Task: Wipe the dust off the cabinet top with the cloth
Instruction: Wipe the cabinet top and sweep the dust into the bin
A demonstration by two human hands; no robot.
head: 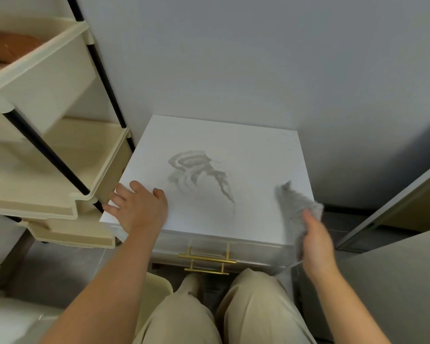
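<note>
A low white cabinet stands against the wall, and its top (246, 150) carries a grey swirl of dust (199, 172) near the middle. My left hand (139, 207) lies flat and spread on the top's front left corner, holding nothing. Over the front right edge, my right hand (315, 242) grips a grey fluffy cloth (296, 207). The cloth hangs over that edge, apart from the dust.
A cream shelf trolley (60, 155) with black poles stands close on the left. Gold drawer handles (206, 259) face my knees (246, 306). A grey wall (258, 58) is behind, and a cupboard panel (395, 219) is on the right.
</note>
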